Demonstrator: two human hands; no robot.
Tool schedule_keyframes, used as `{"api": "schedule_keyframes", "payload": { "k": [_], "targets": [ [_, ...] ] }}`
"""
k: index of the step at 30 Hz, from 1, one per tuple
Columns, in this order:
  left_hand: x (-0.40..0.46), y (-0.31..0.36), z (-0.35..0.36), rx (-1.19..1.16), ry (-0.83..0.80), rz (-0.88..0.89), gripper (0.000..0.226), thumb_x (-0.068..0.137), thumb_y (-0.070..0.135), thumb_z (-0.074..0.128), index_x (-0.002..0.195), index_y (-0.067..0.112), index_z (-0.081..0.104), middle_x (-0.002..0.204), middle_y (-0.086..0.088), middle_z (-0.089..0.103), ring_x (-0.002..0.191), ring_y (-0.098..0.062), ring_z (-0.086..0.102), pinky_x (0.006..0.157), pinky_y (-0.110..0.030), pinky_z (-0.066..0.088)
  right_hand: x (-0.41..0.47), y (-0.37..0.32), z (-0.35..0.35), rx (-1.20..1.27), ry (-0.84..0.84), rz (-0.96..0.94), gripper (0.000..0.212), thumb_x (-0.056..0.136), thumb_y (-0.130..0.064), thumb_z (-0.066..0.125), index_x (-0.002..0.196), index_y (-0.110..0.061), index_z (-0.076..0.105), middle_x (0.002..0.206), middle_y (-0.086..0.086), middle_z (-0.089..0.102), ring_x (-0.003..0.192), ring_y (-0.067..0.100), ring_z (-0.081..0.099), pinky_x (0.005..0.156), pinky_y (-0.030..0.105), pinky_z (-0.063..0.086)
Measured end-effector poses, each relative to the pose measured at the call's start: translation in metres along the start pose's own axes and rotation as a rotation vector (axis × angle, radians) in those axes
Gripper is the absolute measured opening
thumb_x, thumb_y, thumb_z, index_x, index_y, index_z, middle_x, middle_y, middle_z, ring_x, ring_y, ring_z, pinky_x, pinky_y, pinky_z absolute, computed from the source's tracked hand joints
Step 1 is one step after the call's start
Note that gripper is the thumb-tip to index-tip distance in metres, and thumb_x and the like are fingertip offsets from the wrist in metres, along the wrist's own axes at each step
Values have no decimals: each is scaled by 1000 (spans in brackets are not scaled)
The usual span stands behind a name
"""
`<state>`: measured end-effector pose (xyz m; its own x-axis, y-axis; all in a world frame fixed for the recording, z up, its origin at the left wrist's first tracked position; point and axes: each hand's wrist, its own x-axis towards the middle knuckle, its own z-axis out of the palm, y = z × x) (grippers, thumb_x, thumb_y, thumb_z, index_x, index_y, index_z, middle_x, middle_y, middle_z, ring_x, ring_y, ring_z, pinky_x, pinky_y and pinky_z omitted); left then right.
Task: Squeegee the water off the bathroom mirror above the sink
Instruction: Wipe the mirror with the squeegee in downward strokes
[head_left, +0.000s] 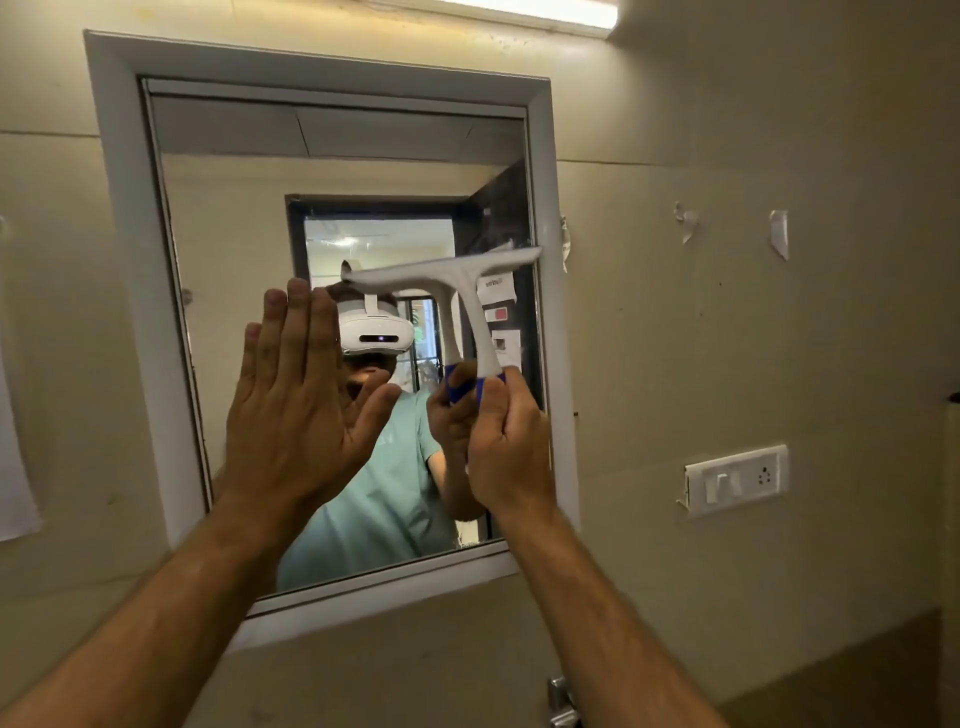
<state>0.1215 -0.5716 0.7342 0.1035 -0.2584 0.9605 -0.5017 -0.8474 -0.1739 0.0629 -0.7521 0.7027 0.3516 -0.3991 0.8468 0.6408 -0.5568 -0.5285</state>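
Right hand (506, 447) fingers closed on squeegee (457, 291) handle, blade against mirror (234, 234) toward 3 o'clock, left hand (296, 410) flat and empty at 9 o'clock; tilted blade, so likely streaks along the frame edge

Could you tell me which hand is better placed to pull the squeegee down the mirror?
Right: the right hand already grips the squeegee handle, while the left hand is open and empty.

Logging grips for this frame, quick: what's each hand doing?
Left hand: open, fingers flat, holding nothing.
Right hand: closed around the squeegee by its blue handle.
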Motion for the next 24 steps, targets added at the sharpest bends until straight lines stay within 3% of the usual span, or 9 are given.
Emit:
{"api": "schedule_keyframes", "payload": {
  "k": [2, 6, 9, 13, 16, 19, 22, 24],
  "targets": [
    [-3, 1, 3, -5, 1, 0, 93, 98, 66, 32, 162, 5, 4, 171, -15, -3, 159, -28, -3, 129, -45, 2, 18, -10, 1, -19, 12, -17, 40, 97, -52, 25, 95, -25, 55, 71, -5, 63, 63, 12, 63, 57, 33, 56],
    [-17, 3, 3, -36, -18, 0, 93, 98, 70, 21, 162, 5, 2, 171, -14, -5, 159, -29, -3, 129, -42, -2, 15, -2, 2, -68, -16, -26, 37, 97, -51, 25, 95, -27, 53, 71, -9, 60, 66, 9, 62, 54, 16, 51],
    [-32, 4, -3, -42, -53, -10, 94, 98, 69, 22, 162, 4, 2, 171, -15, -6, 159, -30, -4, 129, -43, -2, -20, 24, -5, -54, -24, -6, 28, 102, -43, 28, 96, -29, 52, 69, -9, 60, 69, 4, 62, 52, 17, 51],
    [-50, 6, -13, -34, -101, -39, 95, 96, 66, 28, 162, 3, 3, 171, -17, -3, 159, -29, -3, 129, -43, -2, -84, 54, -11, -9, -56, 45, 25, 105, -30, 32, 110, -20, 55, 65, -18, 52, 59, -6, 56, 50, 9, 39],
    [-64, 6, -21, -1, -134, -39, 95, 96, 70, 22, 162, 3, 4, 170, -17, -2, 159, -30, -2, 129, -47, 2, -98, 53, -11, 12, -66, 70, 36, 105, -32, 32, 118, -9, 57, 68, -24, 57, 58, -5, 55, 48, 9, 38],
    [-77, 7, -27, 8, -165, -52, 98, 96, 72, 17, 161, -1, 7, 170, -18, 0, 159, -31, -1, 128, -52, 8, -78, 38, -11, 27, -8, 51, 35, 104, -33, 32, 104, -9, 58, 62, -17, 56, 53, 0, 55, 45, 10, 35],
    [-90, 9, -31, 11, -186, -84, 99, 97, 74, 14, 161, -1, 7, 170, -17, -1, 159, -30, -2, 129, -49, 5, -66, 38, -16, -19, -16, 62, 38, 103, -38, 30, 102, -12, 57, 64, -12, 55, 55, 4, 56, 46, 22, 45],
    [-100, 11, -33, 10, -198, -95, 100, 97, 75, 14, 161, -1, 6, 171, -16, -1, 159, -28, -3, 129, -46, 3, -79, 47, -19, -34, -50, 76, 42, 103, -38, 29, 110, -7, 56, 63, -15, 54, 55, 2, 55, 47, 18, 41]
  ]
}}
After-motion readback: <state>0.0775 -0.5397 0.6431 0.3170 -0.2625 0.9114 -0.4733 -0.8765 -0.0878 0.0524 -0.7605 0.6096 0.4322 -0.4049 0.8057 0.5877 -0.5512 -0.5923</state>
